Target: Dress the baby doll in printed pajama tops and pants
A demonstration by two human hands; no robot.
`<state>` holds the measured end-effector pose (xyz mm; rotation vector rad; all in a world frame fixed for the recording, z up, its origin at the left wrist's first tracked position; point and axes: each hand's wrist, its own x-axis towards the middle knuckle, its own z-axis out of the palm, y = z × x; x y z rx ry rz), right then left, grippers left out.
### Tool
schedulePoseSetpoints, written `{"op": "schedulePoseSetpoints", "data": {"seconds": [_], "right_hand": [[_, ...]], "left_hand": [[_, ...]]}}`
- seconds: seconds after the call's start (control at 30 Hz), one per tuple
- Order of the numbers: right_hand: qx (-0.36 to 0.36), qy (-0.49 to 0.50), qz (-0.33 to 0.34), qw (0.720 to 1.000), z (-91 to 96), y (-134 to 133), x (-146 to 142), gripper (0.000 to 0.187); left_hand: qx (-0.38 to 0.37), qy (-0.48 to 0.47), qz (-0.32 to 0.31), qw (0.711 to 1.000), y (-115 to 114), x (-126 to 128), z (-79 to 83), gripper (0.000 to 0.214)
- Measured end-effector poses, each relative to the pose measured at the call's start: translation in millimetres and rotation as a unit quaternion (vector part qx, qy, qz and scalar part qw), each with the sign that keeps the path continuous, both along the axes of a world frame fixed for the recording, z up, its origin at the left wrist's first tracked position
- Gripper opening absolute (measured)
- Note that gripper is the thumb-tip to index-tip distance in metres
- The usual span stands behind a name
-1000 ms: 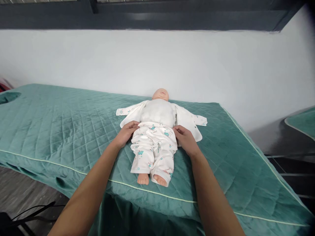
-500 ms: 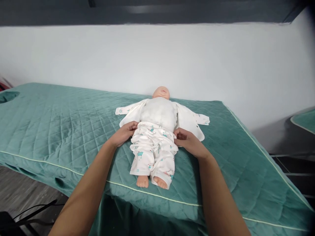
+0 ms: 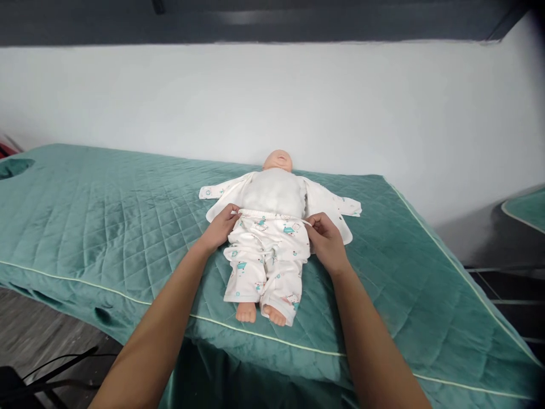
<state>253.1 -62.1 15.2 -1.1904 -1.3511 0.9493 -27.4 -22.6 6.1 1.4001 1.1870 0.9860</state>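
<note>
A baby doll (image 3: 275,190) lies on its back, its head toward the wall and its bare feet toward me. White printed pants (image 3: 268,244) cover its legs up to the waist, bunched around the thighs. My left hand (image 3: 223,223) pinches the waistband at the doll's hip on the left. At the opposite hip my right hand (image 3: 326,236) has the waistband's other end between thumb and fingers, stretched a little outward. A white jacket (image 3: 326,207) is on the doll's arms and spread open at both sides, so the white cloth torso shows.
The doll rests on a bed with a green quilted cover (image 3: 128,227), close to its front edge. Behind it stands a white wall (image 3: 272,102). A black stand with cables (image 3: 55,375) is at the lower left, beside the wooden floor (image 3: 25,318).
The waistband's right side has moved up toward the doll's belly with my right hand, and the pants look smoother at the top. My left hand has shifted slightly up and inward.
</note>
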Motion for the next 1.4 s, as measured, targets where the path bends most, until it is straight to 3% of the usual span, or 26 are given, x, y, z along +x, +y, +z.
{"op": "schedulePoseSetpoints", "data": {"seconds": [0.27, 0.43, 0.6, 0.8, 1.03, 1.27, 1.4], "right_hand": [[-0.004, -0.066, -0.018, 0.998, -7.2, 5, 0, 0.023], [0.026, -0.132, -0.084, 0.987, -8.3, 6, -2, 0.015], [0.046, -0.196, -0.145, 0.969, -9.3, 7, -1, 0.014], [0.026, -0.205, -0.065, 0.976, -9.0, 9, 1, 0.025], [-0.05, -0.106, 0.045, 0.992, -7.1, 7, 8, 0.029], [-0.018, -0.059, 0.128, 0.99, -6.5, 7, 10, 0.023], [-0.033, -0.059, 0.133, 0.989, -6.7, 4, 8, 0.026]], "left_hand": [[0.038, 0.026, 0.013, 0.999, 4, 6, 0.0, 0.033], [0.075, 0.053, 0.024, 0.995, 4, 6, 0.9, 0.03], [0.05, 0.024, 0.022, 0.998, 3, 7, -1.5, 0.032], [0.038, 0.008, 0.031, 0.999, 2, 6, -3.6, 0.031], [0.028, -0.03, 0.023, 0.999, 3, 6, -7.1, 0.032], [0.017, -0.043, 0.023, 0.999, 2, 6, -5.3, 0.031], [0.017, -0.048, 0.021, 0.999, 1, 6, -5.7, 0.031]]}}
